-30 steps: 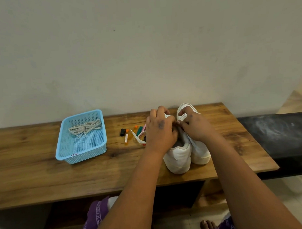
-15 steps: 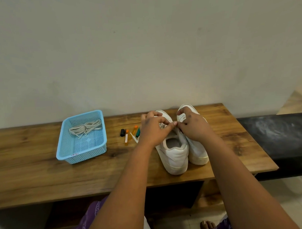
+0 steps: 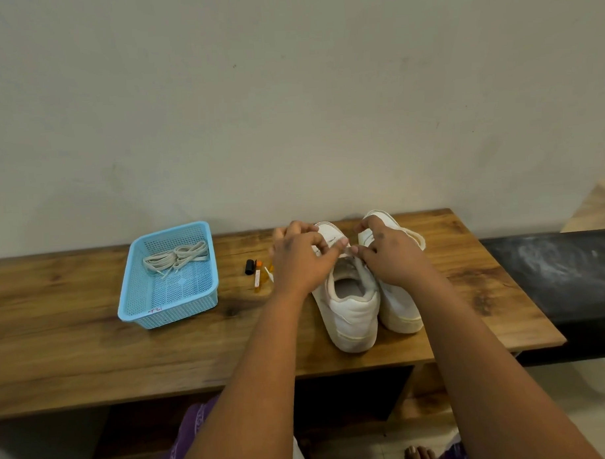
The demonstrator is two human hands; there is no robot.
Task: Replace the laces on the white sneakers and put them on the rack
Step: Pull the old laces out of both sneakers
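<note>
While both hands work at the throat of the near shoe, this is how the scene reads:

Sneakers: a pair of white low-top leather sneakers [image 3: 355, 313] stands side by side on the brown wooden bench top [image 3: 75, 340], heels toward the person, toes toward the wall.
Left hand: the left hand [image 3: 300, 260] has its fingers curled, thumb and forefinger pinching a pale lace end [image 3: 346, 251] over the left sneaker's tongue.
Right hand: the right hand [image 3: 387, 253] is curled too, its fingertips meeting the left's at the same bit of lace; it covers the right sneaker's front.
Spare laces: a loose bundle of off-white flat laces [image 3: 177, 259] lies in the light blue perforated plastic basket [image 3: 139, 303], well apart to the left of the shoes.
Small items: a black cap-like piece [image 3: 250, 266] and a few orange and white tube-like bits [image 3: 257, 280] lie between basket and sneakers; what they are is too small to tell.
Step in hand: most likely working a lace at the top eyelets of the left sneaker; whether it is going in or coming out cannot be told.
Next move: probably needs a steady pinch on the lace tip and a pull along the eyelet line, with the shoe kept from sliding.
Rack: not visible.
</note>
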